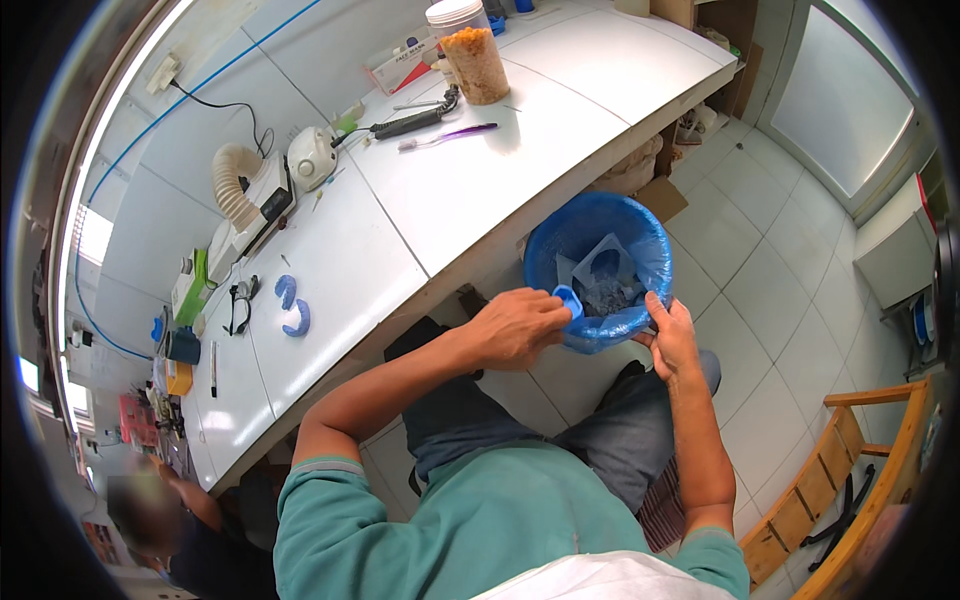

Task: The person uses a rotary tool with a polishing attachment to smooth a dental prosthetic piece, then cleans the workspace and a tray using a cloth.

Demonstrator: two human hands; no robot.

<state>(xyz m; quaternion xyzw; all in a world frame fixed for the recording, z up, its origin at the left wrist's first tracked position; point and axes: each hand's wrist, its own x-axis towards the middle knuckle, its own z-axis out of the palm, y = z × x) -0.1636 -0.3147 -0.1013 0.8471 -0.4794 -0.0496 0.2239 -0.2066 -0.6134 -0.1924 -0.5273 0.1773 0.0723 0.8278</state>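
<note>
My left hand [520, 327] is closed on a small blue curved piece [569, 302] at the near left rim of a round bin. The fingers hide part of this piece, so its kind is unclear. A blue plastic bag lines the bin [652, 240], and crumpled clear plastic pieces [605, 275] lie inside. On the right side, my right hand [668, 338] grips the bin's rim with its thumb over the edge. The bin stands between my knees and the bench.
A white tiled bench [360, 270] runs along the left. It carries two blue arch-shaped pieces [290, 305], a toothbrush [448, 137], a jar [474, 60] and a white machine with a hose [237, 185]. A person [165, 515] sits at lower left. A wooden chair [830, 470] stands right.
</note>
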